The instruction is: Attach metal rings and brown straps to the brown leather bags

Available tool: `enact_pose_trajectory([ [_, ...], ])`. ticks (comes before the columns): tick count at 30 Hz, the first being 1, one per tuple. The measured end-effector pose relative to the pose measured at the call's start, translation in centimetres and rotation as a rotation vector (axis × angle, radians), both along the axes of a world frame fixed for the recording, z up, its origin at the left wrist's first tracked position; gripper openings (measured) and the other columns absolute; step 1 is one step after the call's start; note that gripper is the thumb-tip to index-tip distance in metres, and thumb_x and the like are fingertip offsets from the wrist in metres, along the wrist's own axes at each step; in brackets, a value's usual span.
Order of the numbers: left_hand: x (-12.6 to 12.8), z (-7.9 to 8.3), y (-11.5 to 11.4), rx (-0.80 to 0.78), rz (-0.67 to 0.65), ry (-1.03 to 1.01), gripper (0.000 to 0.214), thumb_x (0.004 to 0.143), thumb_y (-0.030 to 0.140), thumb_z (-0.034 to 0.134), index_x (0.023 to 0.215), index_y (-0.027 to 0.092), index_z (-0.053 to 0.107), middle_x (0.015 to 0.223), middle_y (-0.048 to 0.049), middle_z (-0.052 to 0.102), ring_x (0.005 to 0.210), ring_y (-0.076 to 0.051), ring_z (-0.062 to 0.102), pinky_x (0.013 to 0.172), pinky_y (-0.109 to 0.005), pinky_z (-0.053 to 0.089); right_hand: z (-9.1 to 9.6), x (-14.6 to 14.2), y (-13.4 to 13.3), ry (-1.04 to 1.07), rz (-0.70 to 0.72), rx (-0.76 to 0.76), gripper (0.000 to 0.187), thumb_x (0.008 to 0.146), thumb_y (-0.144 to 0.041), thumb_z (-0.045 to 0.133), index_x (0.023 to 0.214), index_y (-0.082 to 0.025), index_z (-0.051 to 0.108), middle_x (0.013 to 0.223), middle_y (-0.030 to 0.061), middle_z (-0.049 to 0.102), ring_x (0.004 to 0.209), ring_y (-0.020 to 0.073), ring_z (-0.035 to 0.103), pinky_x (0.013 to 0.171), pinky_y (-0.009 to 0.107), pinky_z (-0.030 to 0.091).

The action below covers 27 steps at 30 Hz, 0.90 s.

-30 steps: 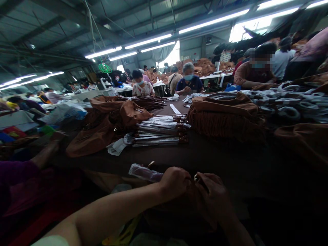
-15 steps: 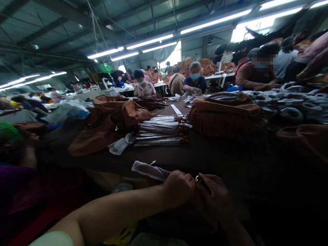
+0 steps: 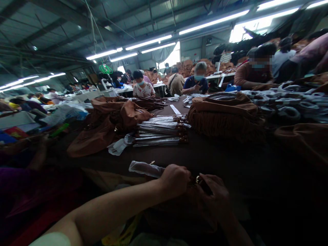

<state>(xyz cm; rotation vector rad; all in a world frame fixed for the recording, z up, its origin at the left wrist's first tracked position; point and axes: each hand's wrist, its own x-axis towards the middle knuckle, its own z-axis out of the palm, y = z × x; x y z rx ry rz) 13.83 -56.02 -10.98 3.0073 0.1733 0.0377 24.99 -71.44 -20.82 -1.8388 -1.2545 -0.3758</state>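
My left hand (image 3: 175,180) is closed in a fist at the near edge of the dark table, on a brown strap whose far part is wrapped in white film (image 3: 146,168). Close by on the right, my right hand (image 3: 215,193) pinches a small gold-coloured metal buckle (image 3: 197,179) between thumb and fingers. Beneath both hands hangs brown material (image 3: 186,206), mostly lost in shadow; it looks like a bag. What lies inside my left fist is hidden.
Film-wrapped straps (image 3: 159,131) lie stacked ahead, between brown bags (image 3: 102,126) and a fringed brown pile (image 3: 225,118). Wrapped rings (image 3: 289,112) cover the right side. A co-worker's arm (image 3: 39,155) with a green brush-like thing (image 3: 59,130) is at left. Other people sit across the table.
My left hand has shifted slightly left, widening the gap to my right hand, and more of the buckle shows. At left, the co-worker's arm and the green thing have moved right.
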Motion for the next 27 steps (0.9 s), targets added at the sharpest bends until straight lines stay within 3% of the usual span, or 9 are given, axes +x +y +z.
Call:
enact_pose_trajectory([
  [15, -0.2, -0.8, -0.2, 0.013, -0.071, 0.022, 0.013, 0.08, 0.024, 0.054, 0.076, 0.018, 0.065, 0.078, -0.0035, 0.068, 0.067, -0.018, 0.065, 0.057, -0.025, 0.046, -0.1, -0.4, 0.6, -0.015, -0.033, -0.013, 0.03, 0.091, -0.035, 0.053, 0.11, -0.015, 0.064, 0.096, 0.0115, 0.07, 0.092, 0.0243, 0.062, 0.08, 0.04, 0.053],
  [27, 0.1, 0.5, -1.2, 0.047, -0.078, 0.142, 0.017, 0.081, 0.024, 0.053, 0.078, 0.016, 0.068, 0.082, -0.0076, 0.07, 0.071, -0.023, 0.067, 0.062, -0.03, 0.051, -0.2, -0.5, 0.3, -0.19, 0.024, -0.048, 0.032, 0.091, -0.03, 0.055, 0.117, -0.012, 0.06, 0.099, 0.0115, 0.071, 0.092, 0.0242, 0.063, 0.082, 0.041, 0.05],
])
